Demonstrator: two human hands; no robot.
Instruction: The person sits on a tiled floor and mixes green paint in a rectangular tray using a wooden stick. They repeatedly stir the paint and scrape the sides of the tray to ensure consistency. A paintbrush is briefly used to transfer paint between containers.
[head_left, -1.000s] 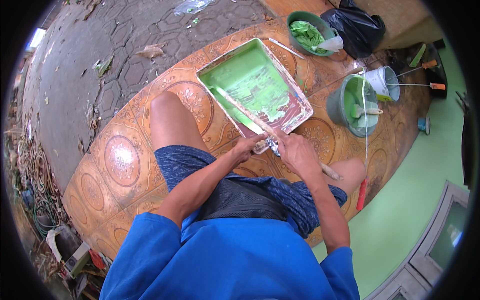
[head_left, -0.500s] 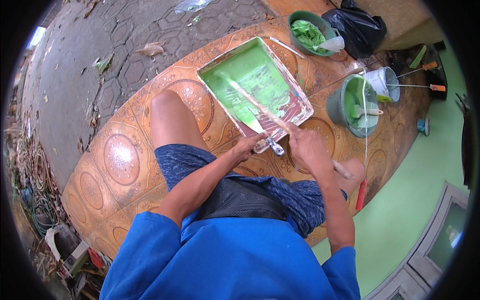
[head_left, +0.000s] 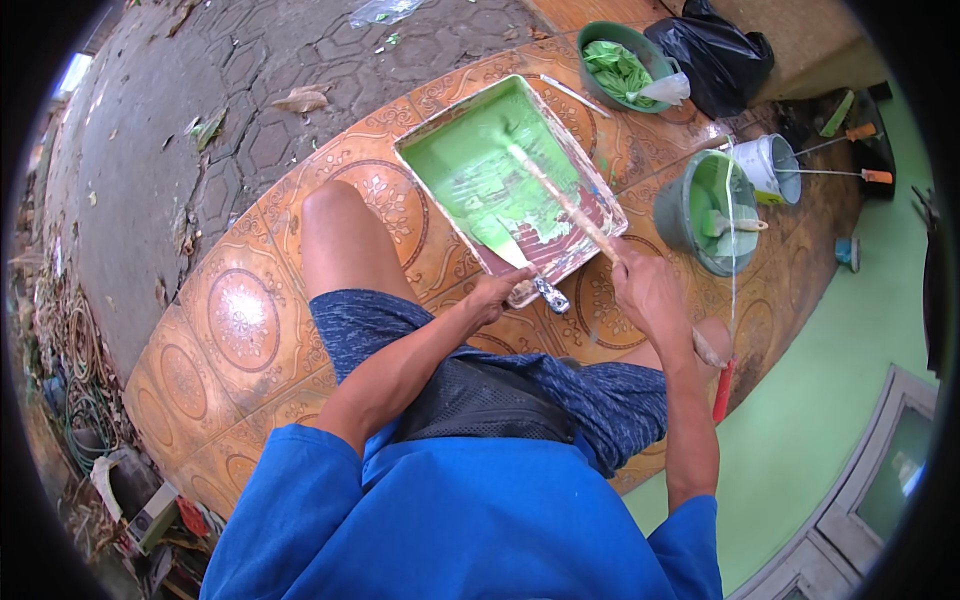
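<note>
My right hand [head_left: 645, 295] grips a long, paint-stained wooden stick [head_left: 565, 205], whose far part reaches into the green paint in a shallow tray [head_left: 410, 158]. My left hand [head_left: 492, 293] is closed at the tray's near corner, seemingly on its rim, against a pale green, flat tool [head_left: 500, 242]. A shiny silver piece [head_left: 550, 294] sticks out beside my thumb; whether it belongs to that tool I cannot tell. The stick's rear end runs back past my right forearm toward my knee.
Right: a grey bucket [head_left: 680, 225] with green paint and a brush [head_left: 735, 226], a white bucket [head_left: 775, 175], orange-handled rods [head_left: 876, 177], a red-handled wire tool [head_left: 722, 390], a green wall [head_left: 800, 410]. Behind: a green basin [head_left: 600, 85], black bag [head_left: 715, 70]. Left: tiled edge, paving [head_left: 200, 120], clutter.
My right hand has moved rightward with the stick, whose far end has shifted right across the tray away from the flat tool. My left hand stays at the tray's corner.
</note>
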